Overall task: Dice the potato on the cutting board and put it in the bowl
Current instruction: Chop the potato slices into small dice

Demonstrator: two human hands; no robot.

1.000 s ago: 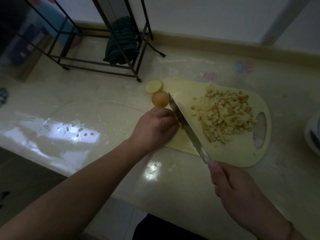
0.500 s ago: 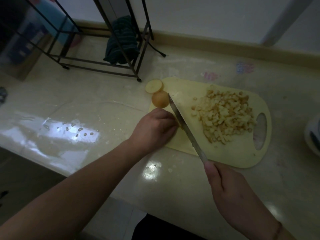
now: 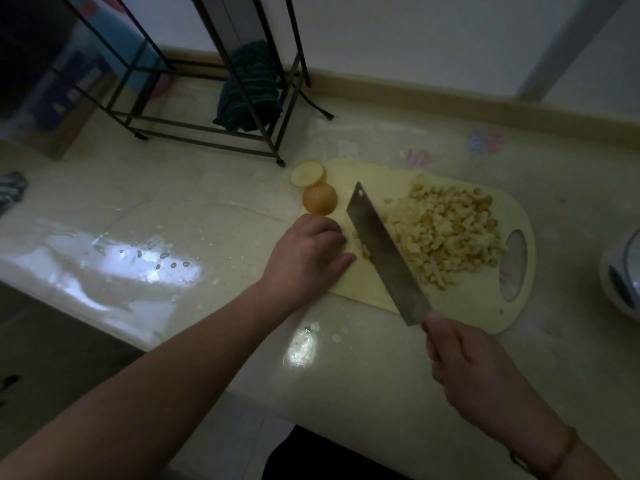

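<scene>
A pale yellow cutting board [image 3: 467,306] lies on the counter with a heap of diced potato [image 3: 446,233] on its right half. Two potato end pieces [image 3: 313,188] sit at the board's far left corner. My left hand [image 3: 308,254] rests with curled fingers on the board's left side, holding down a small remnant of potato [image 3: 360,245] beside the blade. My right hand [image 3: 467,365] grips the handle of a cleaver [image 3: 384,254], whose flat now shows, tilted toward the heap. The bowl [image 3: 623,275] is only partly in view at the right edge.
A black metal rack [image 3: 221,133] with a dark striped cloth [image 3: 249,88] stands at the back of the counter. The counter left of the board is wet and shiny, with small bits on it. The counter's front edge runs just below my forearms.
The cleaver has tipped from edge-down to show its flat side and shifted slightly right, uncovering cut pieces beside my left fingers. My left hand stays in place.
</scene>
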